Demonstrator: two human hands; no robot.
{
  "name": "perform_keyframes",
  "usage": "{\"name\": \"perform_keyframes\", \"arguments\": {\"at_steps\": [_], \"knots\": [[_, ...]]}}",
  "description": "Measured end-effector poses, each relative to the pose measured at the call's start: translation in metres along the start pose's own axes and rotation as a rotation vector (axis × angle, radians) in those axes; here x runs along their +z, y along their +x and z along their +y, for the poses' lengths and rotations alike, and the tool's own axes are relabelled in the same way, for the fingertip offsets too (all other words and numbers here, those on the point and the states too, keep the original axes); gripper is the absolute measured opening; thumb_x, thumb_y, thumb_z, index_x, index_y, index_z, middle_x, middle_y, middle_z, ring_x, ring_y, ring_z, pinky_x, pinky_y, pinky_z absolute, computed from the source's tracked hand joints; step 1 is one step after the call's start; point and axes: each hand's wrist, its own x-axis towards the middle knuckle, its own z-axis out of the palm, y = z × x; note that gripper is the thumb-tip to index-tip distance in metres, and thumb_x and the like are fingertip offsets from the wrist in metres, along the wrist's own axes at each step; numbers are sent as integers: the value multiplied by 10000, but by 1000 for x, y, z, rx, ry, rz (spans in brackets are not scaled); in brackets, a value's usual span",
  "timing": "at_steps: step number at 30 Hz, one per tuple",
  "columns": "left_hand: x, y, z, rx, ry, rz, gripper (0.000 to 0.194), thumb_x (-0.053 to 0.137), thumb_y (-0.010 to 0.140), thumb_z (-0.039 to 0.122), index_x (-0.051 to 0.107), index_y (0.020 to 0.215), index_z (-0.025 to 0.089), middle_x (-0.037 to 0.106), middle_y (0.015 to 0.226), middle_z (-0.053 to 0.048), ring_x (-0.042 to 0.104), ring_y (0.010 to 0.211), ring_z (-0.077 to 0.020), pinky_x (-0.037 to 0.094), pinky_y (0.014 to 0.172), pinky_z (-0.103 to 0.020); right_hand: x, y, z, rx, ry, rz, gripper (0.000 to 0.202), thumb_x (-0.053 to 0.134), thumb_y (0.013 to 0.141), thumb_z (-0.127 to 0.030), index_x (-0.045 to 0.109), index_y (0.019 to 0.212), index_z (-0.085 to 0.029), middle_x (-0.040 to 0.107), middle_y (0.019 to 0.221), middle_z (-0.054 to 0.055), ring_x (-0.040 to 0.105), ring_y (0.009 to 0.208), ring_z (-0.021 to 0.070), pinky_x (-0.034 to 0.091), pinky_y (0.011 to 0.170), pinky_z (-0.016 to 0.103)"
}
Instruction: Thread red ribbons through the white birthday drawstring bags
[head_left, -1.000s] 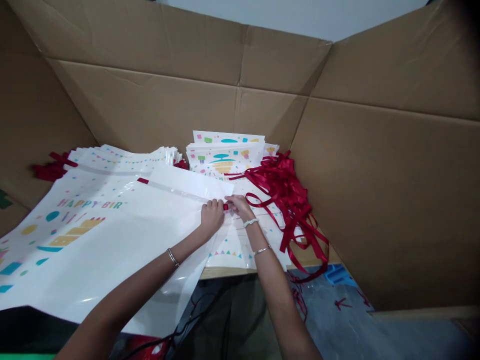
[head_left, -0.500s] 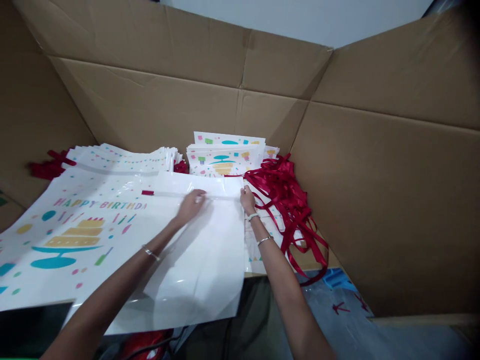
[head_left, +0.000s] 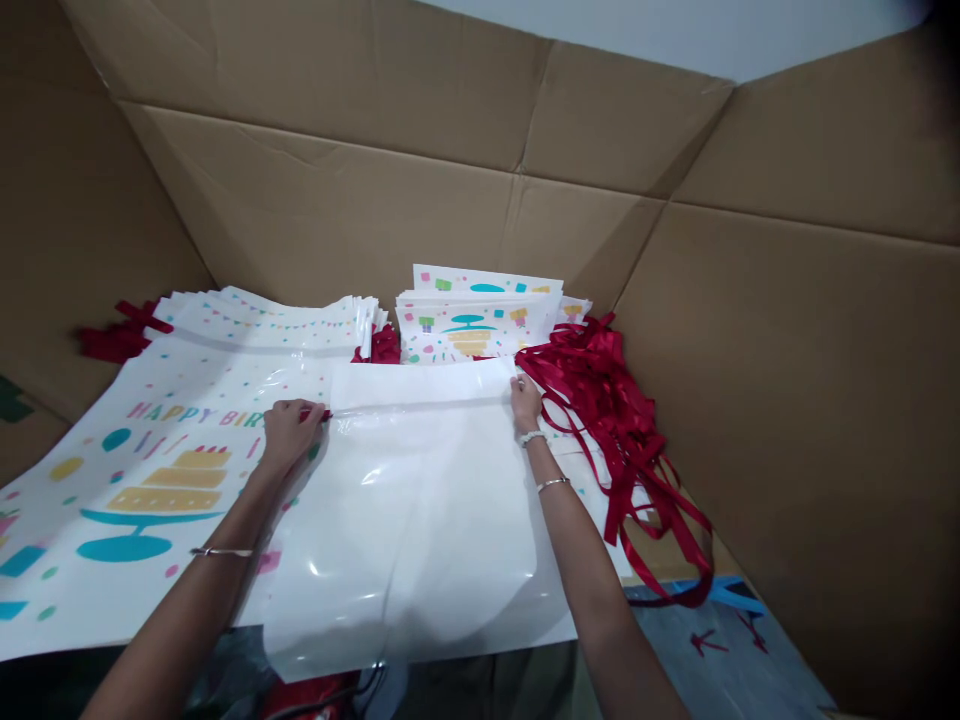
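A blank white glossy sheet (head_left: 442, 490) lies over a printed "Happy Birthday" sheet (head_left: 247, 365) with a cake on it. Along the top of the blank sheet runs a straight folded band. My left hand (head_left: 292, 432) is closed at the band's left end, on a short red ribbon end (head_left: 325, 415) that sticks out there. At the other end, my right hand (head_left: 526, 402) pinches the upper right corner of the blank sheet. A tangle of red ribbons (head_left: 592, 375) lies just right of that hand.
Cardboard walls (head_left: 405, 200) enclose the work surface at the back and sides. Behind the blank sheet stands a stack of folded printed sheets (head_left: 480, 315). More red ribbon (head_left: 116, 340) sits at the far left. Loose ribbon loops hang near the right front edge.
My left hand has moved left along the band to the red ribbon end and closed on it. My right hand stays at the sheet's corner. The blank sheet now lies flatter.
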Motion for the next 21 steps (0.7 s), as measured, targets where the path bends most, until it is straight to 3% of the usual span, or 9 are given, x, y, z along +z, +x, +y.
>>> {"name": "perform_keyframes", "arguments": {"at_steps": [6, 11, 16, 21], "knots": [[9, 4, -5, 77, 2, -102, 286, 535, 880, 408, 697, 829, 177, 700, 1058, -145, 563, 1161, -340, 394, 1046, -476, 1, 3, 4, 16, 27, 23, 330, 456, 957, -380, 706, 1038, -181, 721, 956, 61, 579, 821, 191, 348, 690, 243], [4, 11, -20, -9, -14, -74, 248, 527, 913, 332, 684, 806, 172, 684, 1028, -135, 547, 1153, -322, 401, 1031, -471, -1, 3, 2, 14, 5, 32, 303, 493, 963, -367, 713, 1040, -174, 726, 943, 67, 576, 827, 196, 335, 682, 246], [-3, 14, -31, -62, -13, -35, 289, 475, 951, 326, 696, 882, 153, 678, 1044, -151, 530, 1181, -333, 375, 1056, -488, -3, 14, 0, -13, -134, 8, 325, 463, 1012, -338, 715, 1154, -189, 728, 1063, 92, 593, 887, 210, 368, 744, 268], [-1, 10, -29, 27, -23, -23, 387, 395, 974, 318, 732, 1089, 167, 686, 1161, -132, 507, 1213, -321, 360, 1075, -481, 0, -1, -30, -261, -403, 128, 443, 445, 1019, -251, 582, 1435, -188, 623, 1328, 162, 498, 1216, 312, 364, 988, 403]]}}
